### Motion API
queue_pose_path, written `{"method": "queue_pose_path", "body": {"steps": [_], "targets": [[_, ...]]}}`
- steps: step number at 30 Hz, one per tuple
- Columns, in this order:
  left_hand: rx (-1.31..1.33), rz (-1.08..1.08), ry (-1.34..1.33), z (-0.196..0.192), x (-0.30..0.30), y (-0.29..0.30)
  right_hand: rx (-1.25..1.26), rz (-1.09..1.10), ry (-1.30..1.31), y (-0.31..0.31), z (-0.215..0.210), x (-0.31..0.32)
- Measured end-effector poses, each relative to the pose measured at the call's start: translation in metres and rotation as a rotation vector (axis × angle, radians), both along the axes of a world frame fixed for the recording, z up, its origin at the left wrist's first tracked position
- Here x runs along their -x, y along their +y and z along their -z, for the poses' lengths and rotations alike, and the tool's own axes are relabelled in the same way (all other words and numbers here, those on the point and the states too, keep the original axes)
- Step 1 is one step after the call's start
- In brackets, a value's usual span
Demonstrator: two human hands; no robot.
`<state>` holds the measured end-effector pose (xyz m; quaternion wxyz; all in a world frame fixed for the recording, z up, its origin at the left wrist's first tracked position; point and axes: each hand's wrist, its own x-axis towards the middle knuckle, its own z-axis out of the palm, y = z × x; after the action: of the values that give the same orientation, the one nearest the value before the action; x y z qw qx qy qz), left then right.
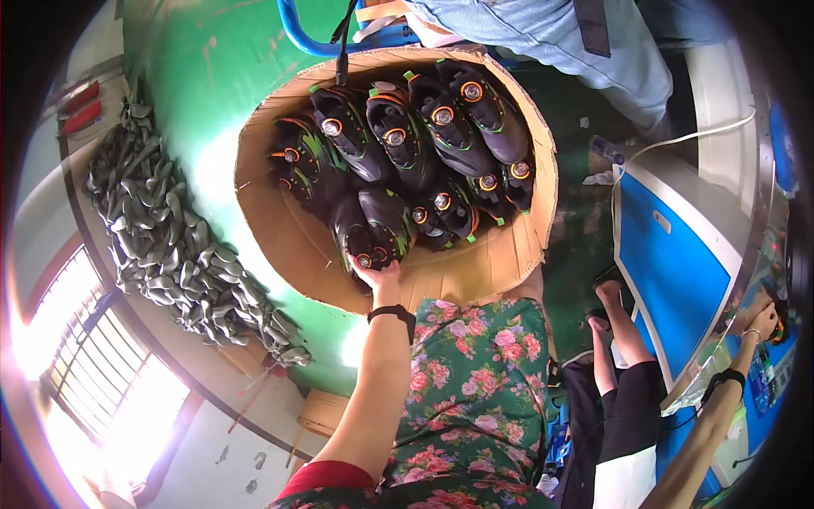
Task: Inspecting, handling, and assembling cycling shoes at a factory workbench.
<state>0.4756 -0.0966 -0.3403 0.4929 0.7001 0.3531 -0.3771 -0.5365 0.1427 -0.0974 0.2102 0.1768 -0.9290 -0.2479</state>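
My left hand (379, 274) reaches into the near side of a round-looking cardboard box (454, 284). It grips a black shoe (360, 225) with an orange-ringed dial at its near end. A second black shoe (387, 212) lies against it; whether my hand holds this one too I cannot tell. Most of my fingers are hidden behind the shoes. Several more black shoes with green and orange trim, such as this one (398, 140), stand packed in rows across the far and right parts of the box. My right hand does not show.
Grey shoe-shaped pieces (170, 229) lie heaped at left beside the green floor (199, 76). A person in jeans (560, 34) is beyond the box. At right are a blue panel (670, 271) and a seated co-worker, whose hand (763, 321) is at a work surface.
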Motion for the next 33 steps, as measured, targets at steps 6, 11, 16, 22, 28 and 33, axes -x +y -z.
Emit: {"method": "queue_pose_path", "body": {"steps": [6,11,16,22,28,33], "targets": [[0.216,0.251,0.092,-0.081,0.000,-0.011,0.514,0.000,-0.067,-0.026,0.039,-0.065],[0.367,0.350,0.202,-0.146,0.032,-0.017,0.657,-0.010,-0.108,-0.038,0.014,-0.091],[0.237,0.686,0.180,-0.194,0.035,-0.015,0.593,-0.063,-0.184,-0.045,0.021,-0.090],[0.235,0.909,0.629,-0.289,0.134,-0.046,0.741,-0.177,-0.142,-0.085,-0.004,-0.138],[0.114,1.105,0.825,-0.378,0.301,-0.042,0.844,-0.081,-0.183,-0.106,-0.039,-0.158],[0.110,1.098,1.036,-0.440,0.450,-0.020,0.833,-0.108,-0.182,-0.109,-0.049,-0.167]]}}
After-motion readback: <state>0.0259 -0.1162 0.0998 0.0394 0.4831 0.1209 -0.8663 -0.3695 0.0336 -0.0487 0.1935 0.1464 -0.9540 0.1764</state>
